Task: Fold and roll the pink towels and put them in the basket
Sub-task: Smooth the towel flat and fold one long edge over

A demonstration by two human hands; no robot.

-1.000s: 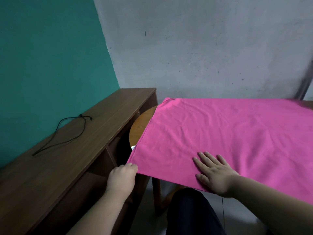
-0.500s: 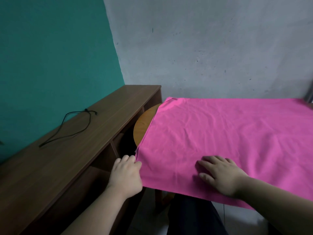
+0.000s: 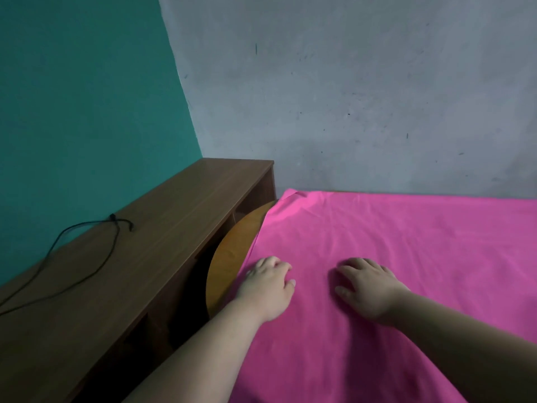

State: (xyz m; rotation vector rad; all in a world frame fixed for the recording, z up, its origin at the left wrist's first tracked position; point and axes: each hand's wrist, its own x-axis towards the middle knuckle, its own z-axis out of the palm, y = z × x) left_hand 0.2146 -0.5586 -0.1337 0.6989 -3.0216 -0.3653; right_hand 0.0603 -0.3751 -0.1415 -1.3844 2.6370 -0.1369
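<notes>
- in the head view, from six o'clock upward, the pink towel lies spread and unfolded over the round wooden table; no basket shows.
- the left hand rests palm down just inside the towel's nine o'clock edge, fingers close together and slightly bent, with no cloth visibly pinched.
- the right hand lies at its three o'clock, apart from it, fingers likewise bent onto the cloth.
- a push toward twelve o'clock with flat hands would likely bunch the wrinkled cloth rather than smooth it.
- a crooked first fold probably gives a lopsided roll.
- the shelf at nine o'clock, carrying a black cable, may crowd the left arm's swing.
</notes>
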